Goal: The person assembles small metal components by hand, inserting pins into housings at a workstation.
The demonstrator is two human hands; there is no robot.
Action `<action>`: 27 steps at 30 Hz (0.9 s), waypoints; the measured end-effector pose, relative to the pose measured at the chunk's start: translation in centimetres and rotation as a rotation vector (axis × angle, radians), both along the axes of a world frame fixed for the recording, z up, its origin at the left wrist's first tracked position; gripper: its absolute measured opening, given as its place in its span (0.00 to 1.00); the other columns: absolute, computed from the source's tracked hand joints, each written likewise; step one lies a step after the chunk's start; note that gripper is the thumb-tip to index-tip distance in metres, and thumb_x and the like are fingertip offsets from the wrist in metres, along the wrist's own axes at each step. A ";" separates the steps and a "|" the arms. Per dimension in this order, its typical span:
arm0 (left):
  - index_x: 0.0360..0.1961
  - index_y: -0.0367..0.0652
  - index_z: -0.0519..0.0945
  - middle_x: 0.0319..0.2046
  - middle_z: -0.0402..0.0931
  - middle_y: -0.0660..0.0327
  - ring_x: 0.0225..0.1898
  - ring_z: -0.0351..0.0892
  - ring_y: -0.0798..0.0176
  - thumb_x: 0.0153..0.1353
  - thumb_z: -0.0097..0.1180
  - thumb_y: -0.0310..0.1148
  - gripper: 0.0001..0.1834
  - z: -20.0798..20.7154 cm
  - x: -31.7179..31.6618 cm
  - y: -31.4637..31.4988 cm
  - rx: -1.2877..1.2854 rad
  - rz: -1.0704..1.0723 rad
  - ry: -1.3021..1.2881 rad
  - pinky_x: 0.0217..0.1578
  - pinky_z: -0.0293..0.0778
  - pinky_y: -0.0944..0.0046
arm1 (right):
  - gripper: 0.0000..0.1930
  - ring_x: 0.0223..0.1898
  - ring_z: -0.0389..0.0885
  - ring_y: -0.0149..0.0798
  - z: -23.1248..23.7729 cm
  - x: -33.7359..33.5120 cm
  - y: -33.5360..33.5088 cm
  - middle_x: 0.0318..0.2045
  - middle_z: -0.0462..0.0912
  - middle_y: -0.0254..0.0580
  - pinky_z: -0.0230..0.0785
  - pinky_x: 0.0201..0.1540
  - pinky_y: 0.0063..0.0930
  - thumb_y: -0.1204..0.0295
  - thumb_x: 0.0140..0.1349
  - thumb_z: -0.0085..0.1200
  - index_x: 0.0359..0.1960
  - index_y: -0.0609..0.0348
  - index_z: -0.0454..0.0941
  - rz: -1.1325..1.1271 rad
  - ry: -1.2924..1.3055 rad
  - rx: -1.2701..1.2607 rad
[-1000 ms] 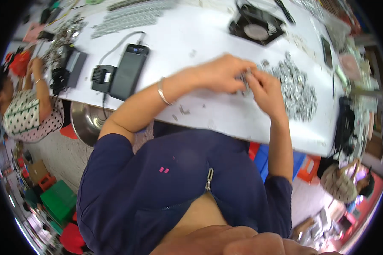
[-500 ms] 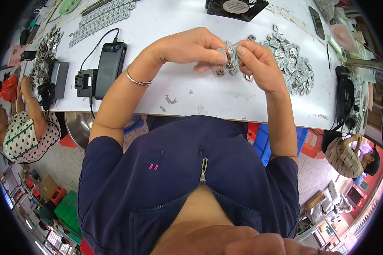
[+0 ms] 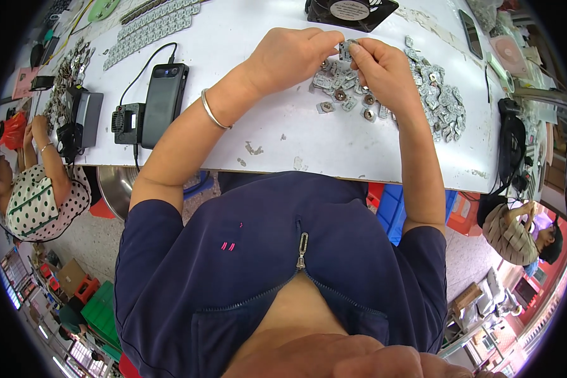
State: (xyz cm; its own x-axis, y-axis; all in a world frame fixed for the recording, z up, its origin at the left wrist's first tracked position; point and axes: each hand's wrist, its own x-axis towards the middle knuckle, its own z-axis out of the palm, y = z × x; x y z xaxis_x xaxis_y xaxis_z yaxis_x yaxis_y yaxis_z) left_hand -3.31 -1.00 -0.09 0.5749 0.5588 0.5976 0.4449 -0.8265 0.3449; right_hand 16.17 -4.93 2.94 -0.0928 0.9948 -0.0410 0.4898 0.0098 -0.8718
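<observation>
Over the white table, my right hand pinches a small square silvery metal part between thumb and fingers. My left hand is closed, its fingertips at the upper left edge of the same part. Below the hands lies a small pile of similar metal parts, some with round coppery centres; a few lie loose in front. To the right of my right hand spreads a larger heap of these parts, partly behind the hand.
A black fan stands at the table's back. Left of my arm lies a black power bank with a cable. Neat rows of metal parts lie at the back left. A phone rests far right. Other people sit at both sides.
Both hands have moved up and away from my body, the left more so, uncovering the small pile. The right hand now holds up one metal part.
</observation>
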 end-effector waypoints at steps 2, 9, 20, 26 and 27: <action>0.43 0.43 0.78 0.29 0.82 0.59 0.26 0.81 0.59 0.56 0.61 0.26 0.12 -0.1 0.0 0.3 0.073 -0.007 0.001 0.23 0.76 0.66 | 0.15 0.20 0.69 0.26 0.0 -0.1 0.2 0.20 0.78 0.36 0.64 0.24 0.24 0.64 0.64 0.50 0.32 0.65 0.80 -0.019 0.041 -0.017; 0.43 0.42 0.78 0.26 0.81 0.61 0.23 0.80 0.60 0.54 0.61 0.25 0.14 -1.1 0.0 1.7 0.188 0.030 -0.036 0.20 0.74 0.67 | 0.15 0.20 0.69 0.25 0.0 -0.8 1.4 0.19 0.78 0.37 0.64 0.24 0.23 0.63 0.63 0.51 0.33 0.66 0.80 -0.029 0.066 0.008; 0.33 0.39 0.82 0.20 0.78 0.64 0.19 0.69 0.74 0.60 0.58 0.35 0.09 0.5 -0.1 1.7 -0.558 0.034 -0.328 0.20 0.65 0.71 | 0.15 0.20 0.68 0.21 -0.1 -1.5 2.0 0.21 0.77 0.30 0.62 0.23 0.20 0.62 0.64 0.52 0.36 0.64 0.82 -0.022 0.123 0.026; 0.33 0.40 0.82 0.25 0.80 0.66 0.24 0.71 0.75 0.60 0.57 0.36 0.10 0.9 -0.2 1.0 -0.938 -0.003 -0.433 0.24 0.66 0.73 | 0.15 0.21 0.68 0.21 0.2 -0.7 1.4 0.22 0.78 0.30 0.62 0.24 0.19 0.62 0.64 0.53 0.37 0.64 0.82 0.038 0.073 -0.068; 0.33 0.40 0.82 0.25 0.80 0.66 0.24 0.71 0.75 0.60 0.57 0.36 0.10 0.9 -0.2 0.9 -0.940 -0.004 -0.433 0.24 0.66 0.73 | 0.15 0.21 0.68 0.21 0.1 -0.6 1.2 0.22 0.78 0.30 0.62 0.24 0.19 0.62 0.64 0.53 0.37 0.64 0.82 0.037 0.073 -0.069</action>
State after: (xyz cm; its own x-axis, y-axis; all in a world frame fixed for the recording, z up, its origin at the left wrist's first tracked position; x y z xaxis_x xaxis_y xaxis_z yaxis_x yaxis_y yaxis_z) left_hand -3.54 -0.14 0.77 0.4171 0.9056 0.0769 0.1271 -0.1419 0.9817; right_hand 15.62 -3.75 3.02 -0.1351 0.9856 -0.1013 0.4258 -0.0345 -0.9042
